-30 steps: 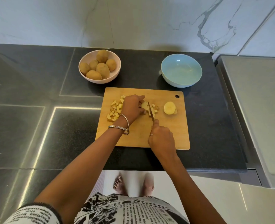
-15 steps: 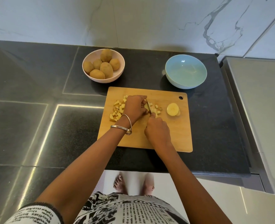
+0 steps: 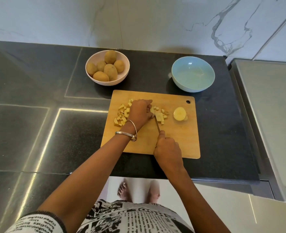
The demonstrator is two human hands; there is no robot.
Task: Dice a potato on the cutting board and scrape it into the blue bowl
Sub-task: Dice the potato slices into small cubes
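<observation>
A wooden cutting board (image 3: 177, 140) lies on the dark counter. Diced potato pieces (image 3: 121, 115) are heaped at its upper left. My left hand (image 3: 139, 112) presses down on potato strips (image 3: 160, 115) in the board's middle. My right hand (image 3: 167, 151) grips a knife (image 3: 157, 124) whose blade runs up to the strips, right beside my left fingers. A round potato end (image 3: 180, 113) rests to the right of the strips. The blue bowl (image 3: 193, 74) stands empty behind the board's right corner.
A pink bowl (image 3: 95, 76) with several whole potatoes (image 3: 110, 70) sits behind the board's left corner. A grey metal surface (image 3: 270, 115) borders the counter on the right. The counter's front edge runs just below the board, with the floor and feet beneath.
My right hand has drawn back toward me with the knife after pushing forward half a second ago. My left hand stays on the strips.
</observation>
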